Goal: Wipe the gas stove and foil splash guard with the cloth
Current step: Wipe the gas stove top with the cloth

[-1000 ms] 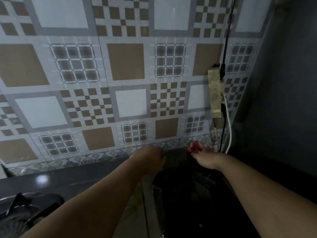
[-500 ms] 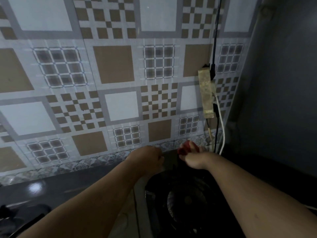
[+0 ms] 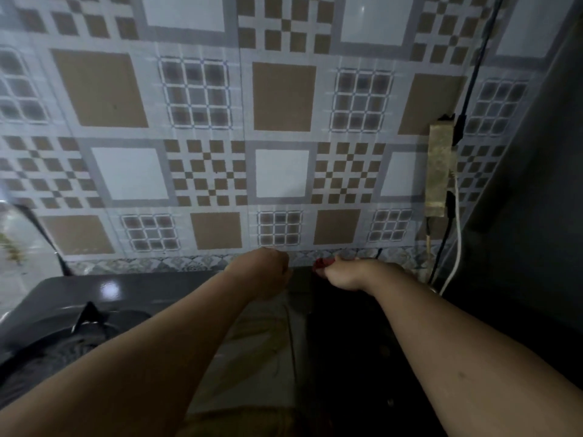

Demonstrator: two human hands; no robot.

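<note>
The right hand (image 3: 345, 274) has its fingers curled and pinches a small red thing (image 3: 321, 264), probably the cloth, which sticks out just beyond the fingertips, at the foot of the patterned splash guard (image 3: 284, 96). The left hand (image 3: 268, 272) is close beside it with curled fingers, but I cannot tell if it holds something. The dark gas stove (image 3: 75, 298) lies below both hands, and the power strip (image 3: 438, 171) hangs above and to the right.
</note>
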